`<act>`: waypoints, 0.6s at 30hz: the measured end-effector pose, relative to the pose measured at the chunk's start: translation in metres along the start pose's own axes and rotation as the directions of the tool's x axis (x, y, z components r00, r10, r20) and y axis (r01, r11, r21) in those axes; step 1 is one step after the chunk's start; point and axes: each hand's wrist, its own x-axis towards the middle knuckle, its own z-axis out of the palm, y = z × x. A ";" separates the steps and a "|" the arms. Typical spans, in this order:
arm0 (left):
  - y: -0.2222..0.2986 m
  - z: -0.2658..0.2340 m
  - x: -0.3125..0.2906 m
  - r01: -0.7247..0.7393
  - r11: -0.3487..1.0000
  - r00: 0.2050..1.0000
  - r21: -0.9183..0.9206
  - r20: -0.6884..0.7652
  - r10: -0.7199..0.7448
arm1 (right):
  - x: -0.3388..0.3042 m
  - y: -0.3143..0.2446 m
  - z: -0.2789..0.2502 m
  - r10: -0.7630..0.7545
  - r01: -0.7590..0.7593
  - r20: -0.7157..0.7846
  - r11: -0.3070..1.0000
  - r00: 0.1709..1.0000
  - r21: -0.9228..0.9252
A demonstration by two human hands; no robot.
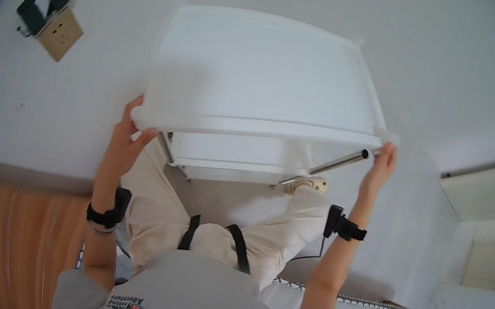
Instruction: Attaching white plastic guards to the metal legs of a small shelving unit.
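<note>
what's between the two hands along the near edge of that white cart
In the head view, only the cart's own top shelf spans it: the left hand grips its near-left corner, the right hand its near-right corner.

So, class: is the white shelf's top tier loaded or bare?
Bare: the top tier shows only plain white surface. Both hands, left and right, grip its front corners.

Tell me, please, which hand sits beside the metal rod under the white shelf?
The right hand, at the shelf's corner where the rod ends; the left hand holds the opposite corner.
</note>
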 end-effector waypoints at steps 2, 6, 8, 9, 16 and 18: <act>0.009 0.006 0.006 0.011 1.000 0.999 0.010 0.040 -0.011 | 0.005 0.009 -0.025 -0.010 0.008 -0.018 0.996 1.000 -0.091; 0.004 0.009 0.010 -0.022 0.994 0.998 -0.103 0.056 0.028 | 0.000 -0.012 -0.016 0.018 -0.018 -0.014 1.000 1.000 0.008; -0.006 0.003 0.009 -0.030 0.996 0.999 -0.079 0.036 0.033 | 0.000 -0.019 -0.007 0.032 -0.032 -0.013 0.999 0.999 0.032; -0.009 0.000 0.008 -0.046 0.996 0.998 -0.074 0.035 0.048 | -0.001 -0.021 -0.003 0.034 -0.033 -0.014 0.999 0.999 0.030; -0.015 0.004 0.012 -0.088 0.996 0.996 -0.022 -0.030 0.087 | 0.004 -0.019 -0.005 0.027 -0.027 -0.005 0.999 1.000 0.021; -0.018 0.008 0.013 -0.131 0.984 0.989 -0.121 -0.082 0.121 | 0.005 -0.020 -0.004 0.014 -0.014 0.000 1.000 1.000 0.023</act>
